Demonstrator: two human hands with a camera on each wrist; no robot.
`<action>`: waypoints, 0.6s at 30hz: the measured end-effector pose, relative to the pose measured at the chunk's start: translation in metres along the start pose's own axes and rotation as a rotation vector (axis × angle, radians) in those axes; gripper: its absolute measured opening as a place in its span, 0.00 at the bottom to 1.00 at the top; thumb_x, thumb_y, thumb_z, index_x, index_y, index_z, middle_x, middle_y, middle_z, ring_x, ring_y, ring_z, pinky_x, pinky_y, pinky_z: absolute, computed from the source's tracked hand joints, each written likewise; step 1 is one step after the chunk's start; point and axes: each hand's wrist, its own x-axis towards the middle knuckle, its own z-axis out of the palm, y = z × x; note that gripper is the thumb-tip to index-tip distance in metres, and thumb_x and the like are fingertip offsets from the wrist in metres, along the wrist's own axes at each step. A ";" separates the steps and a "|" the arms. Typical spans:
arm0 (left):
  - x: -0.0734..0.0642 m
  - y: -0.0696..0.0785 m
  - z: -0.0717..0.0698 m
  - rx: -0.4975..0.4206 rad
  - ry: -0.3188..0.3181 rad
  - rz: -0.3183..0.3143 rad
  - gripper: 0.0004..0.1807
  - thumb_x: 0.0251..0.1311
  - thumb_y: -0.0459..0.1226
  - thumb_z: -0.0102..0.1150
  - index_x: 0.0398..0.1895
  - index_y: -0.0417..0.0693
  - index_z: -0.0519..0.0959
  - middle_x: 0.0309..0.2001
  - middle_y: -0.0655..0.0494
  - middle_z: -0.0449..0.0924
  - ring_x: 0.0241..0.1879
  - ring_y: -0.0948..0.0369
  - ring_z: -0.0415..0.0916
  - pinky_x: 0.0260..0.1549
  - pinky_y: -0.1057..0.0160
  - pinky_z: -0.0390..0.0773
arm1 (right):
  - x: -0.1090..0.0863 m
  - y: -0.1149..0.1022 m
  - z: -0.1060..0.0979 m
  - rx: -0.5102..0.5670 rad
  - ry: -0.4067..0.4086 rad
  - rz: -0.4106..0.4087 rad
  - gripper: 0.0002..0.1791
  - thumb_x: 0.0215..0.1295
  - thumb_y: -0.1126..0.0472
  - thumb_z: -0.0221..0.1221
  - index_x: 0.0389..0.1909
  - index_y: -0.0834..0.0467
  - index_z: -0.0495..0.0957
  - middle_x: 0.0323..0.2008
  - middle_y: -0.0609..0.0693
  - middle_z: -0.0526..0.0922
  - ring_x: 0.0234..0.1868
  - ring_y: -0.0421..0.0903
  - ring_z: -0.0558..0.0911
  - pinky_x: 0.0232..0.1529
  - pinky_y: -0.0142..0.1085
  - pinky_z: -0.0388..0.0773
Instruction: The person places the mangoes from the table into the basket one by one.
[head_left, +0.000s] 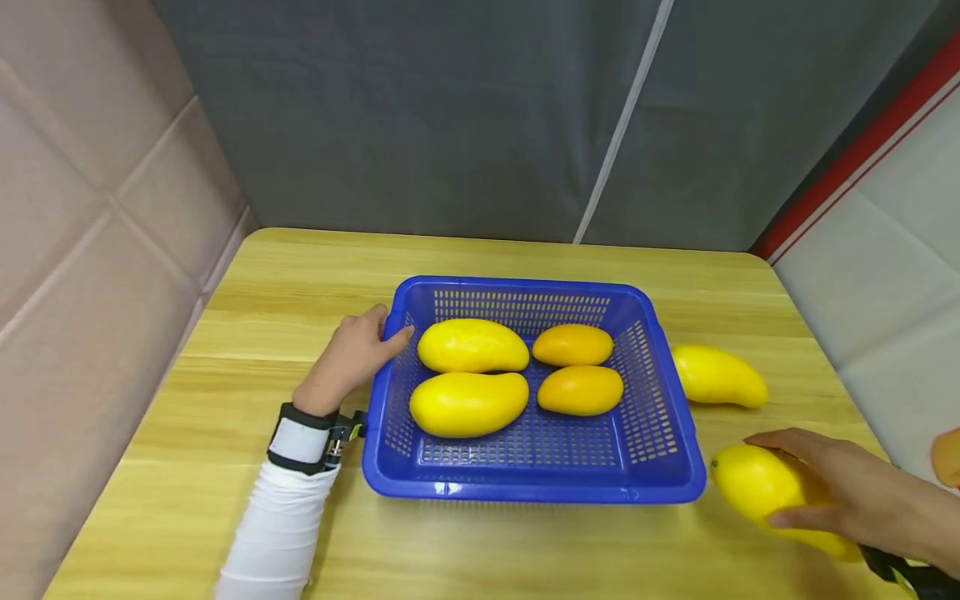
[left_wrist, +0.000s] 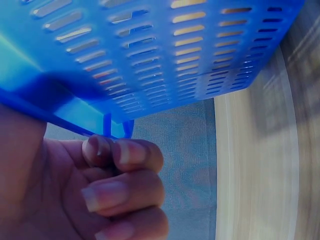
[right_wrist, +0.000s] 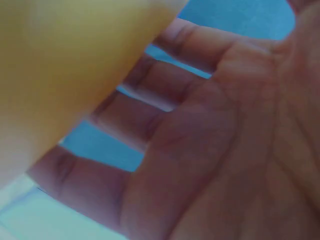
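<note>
A blue plastic basket (head_left: 534,492) with slotted walls sits on the wooden table. My left hand (head_left: 352,357) holds its left rim, thumb over the top; the left wrist view shows the other fingers (left_wrist: 125,192) curled under that rim. Inside lie two larger yellow mangoes (head_left: 471,405) on the left and two smaller orange-yellow mangoes (head_left: 579,391) on the right. At the front right, my right hand (head_left: 840,483) grips a big yellow mango (head_left: 753,483) from above, thumb on the near side and fingers on the far side. In the right wrist view this mango fills the upper left.
Another yellow mango (head_left: 718,377) lies on the table (head_left: 330,275) just right of the basket. A grey curtain-like backdrop (head_left: 420,125) stands behind the table. Padded panels (head_left: 90,250) rise on the left, and a white panel (head_left: 907,275) on the right.
</note>
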 end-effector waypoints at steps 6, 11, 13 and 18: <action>-0.002 0.002 -0.002 -0.005 -0.004 -0.018 0.20 0.66 0.50 0.52 0.40 0.39 0.70 0.23 0.48 0.74 0.17 0.59 0.75 0.16 0.63 0.76 | 0.001 -0.012 -0.023 -0.036 0.153 -0.084 0.42 0.36 0.45 0.75 0.55 0.55 0.72 0.47 0.45 0.77 0.37 0.33 0.73 0.31 0.30 0.75; -0.002 0.001 -0.001 -0.012 -0.009 -0.016 0.20 0.66 0.50 0.52 0.41 0.39 0.70 0.24 0.48 0.74 0.18 0.59 0.76 0.17 0.63 0.76 | 0.010 -0.033 -0.036 -0.050 0.155 -0.074 0.40 0.40 0.45 0.74 0.56 0.53 0.71 0.46 0.45 0.76 0.35 0.34 0.72 0.30 0.31 0.75; -0.001 0.002 0.000 -0.019 -0.009 -0.016 0.20 0.66 0.51 0.51 0.40 0.40 0.69 0.24 0.48 0.74 0.18 0.59 0.76 0.17 0.62 0.76 | 0.015 -0.040 -0.041 -0.072 0.151 -0.071 0.40 0.42 0.44 0.73 0.56 0.54 0.70 0.45 0.45 0.75 0.35 0.36 0.71 0.30 0.31 0.75; -0.001 0.002 -0.001 -0.013 -0.007 -0.010 0.21 0.66 0.51 0.51 0.39 0.40 0.69 0.23 0.49 0.72 0.18 0.58 0.75 0.17 0.63 0.75 | 0.028 -0.057 -0.054 -0.126 0.180 -0.141 0.40 0.44 0.45 0.73 0.57 0.57 0.69 0.45 0.45 0.74 0.35 0.38 0.71 0.30 0.32 0.76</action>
